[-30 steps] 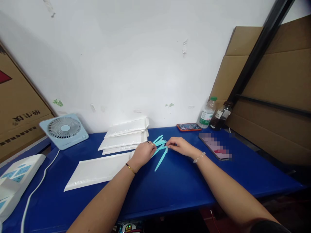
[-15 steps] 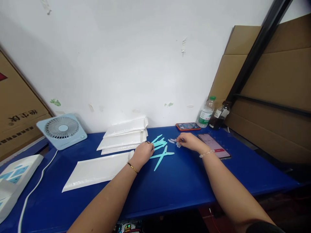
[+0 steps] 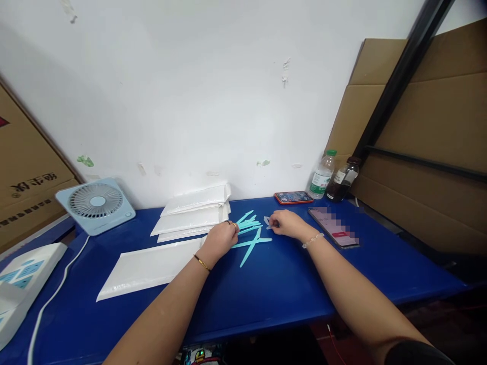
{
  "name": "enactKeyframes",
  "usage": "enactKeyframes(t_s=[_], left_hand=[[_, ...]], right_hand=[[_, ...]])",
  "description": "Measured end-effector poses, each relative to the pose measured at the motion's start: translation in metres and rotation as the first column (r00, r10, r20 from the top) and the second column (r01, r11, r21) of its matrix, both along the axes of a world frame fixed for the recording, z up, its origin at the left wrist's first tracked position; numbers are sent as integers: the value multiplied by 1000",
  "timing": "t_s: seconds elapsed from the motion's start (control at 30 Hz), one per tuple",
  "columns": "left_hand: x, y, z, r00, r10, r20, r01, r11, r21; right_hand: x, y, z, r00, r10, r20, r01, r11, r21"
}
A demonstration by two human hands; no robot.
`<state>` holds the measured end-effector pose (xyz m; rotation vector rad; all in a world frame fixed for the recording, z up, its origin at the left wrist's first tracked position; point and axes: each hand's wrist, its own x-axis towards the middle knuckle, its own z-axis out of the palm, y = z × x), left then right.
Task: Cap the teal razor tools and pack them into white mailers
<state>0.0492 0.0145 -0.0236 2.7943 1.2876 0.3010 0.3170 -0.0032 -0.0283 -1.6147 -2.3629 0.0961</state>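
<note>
Several thin turquoise plastic sticks (image 3: 251,239) lie crossed in the middle of the blue table (image 3: 274,289). My left hand (image 3: 220,238) rests on the left ends of the sticks, fingers curled over them. My right hand (image 3: 286,223) sits just right of the pile, its fingers pinched on a small pale translucent piece (image 3: 267,220). A flat white padded envelope (image 3: 148,266) lies left of my left hand, with a stack of the same envelopes (image 3: 196,212) behind it by the wall.
A small blue fan (image 3: 95,204) and a white device (image 3: 23,284) with a cable stand at the left. Two phones (image 3: 293,197) (image 3: 334,227) and two bottles (image 3: 321,177) (image 3: 343,181) are at the back right. Cardboard sheets (image 3: 426,152) lean on the right.
My right hand left the sticks, reached right to small pale pieces, then drew back toward the pile pinching one. A stick now lies crosswise on the table. My left hand barely moved.
</note>
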Motion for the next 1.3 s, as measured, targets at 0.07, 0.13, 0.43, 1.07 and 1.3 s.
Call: enactKeyframes(t_s=[0.07,0.13,0.43,1.07,1.3], left_hand=[[0,0,0,1000,-3,1,3,1000,5],[0,0,0,1000,-6,-7,6,1000,1],[-1,1,-3,1000,6,-31,-5,1000,29],[2,1,-5,998,-57,-11,57,995,83],[-1,-2,-2,986,-154,69,155,988,-17]], right_hand=[[-5,-1,0,999,11,36,-12,1000,22],[-9,-1,0,998,28,64,-30,999,34],[-21,-2,2,973,-24,230,5,996,85],[-23,2,-5,984,178,19,-179,981,80],[-14,-4,4,965,230,-128,-234,972,-11]])
